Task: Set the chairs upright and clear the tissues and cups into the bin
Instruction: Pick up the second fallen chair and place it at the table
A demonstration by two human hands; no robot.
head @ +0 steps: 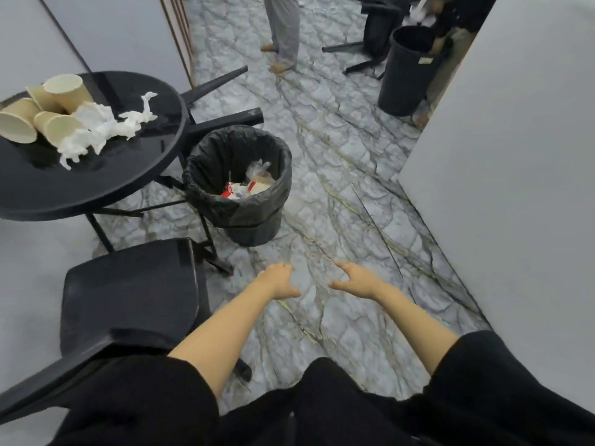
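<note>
Your left hand [279, 281] and right hand [357, 278] both reach out over the marble floor [338, 162], fingers spread and holding nothing, with a gap between them. Just left of your left arm stands 1 black chair [128, 294], upright, its seat facing up. Beyond it the round black table [96, 185] carries 4 paper cups [42, 107] lying tipped on their sides in a cluster, with crumpled white tissues [99, 127] touching them on the right. The bin [240, 181], lined with a black bag and already holding some rubbish, sits on the floor just beside the table's right edge. Behind the table another chair's legs [225, 101] stick out sideways, so that chair lies tipped over.
</note>
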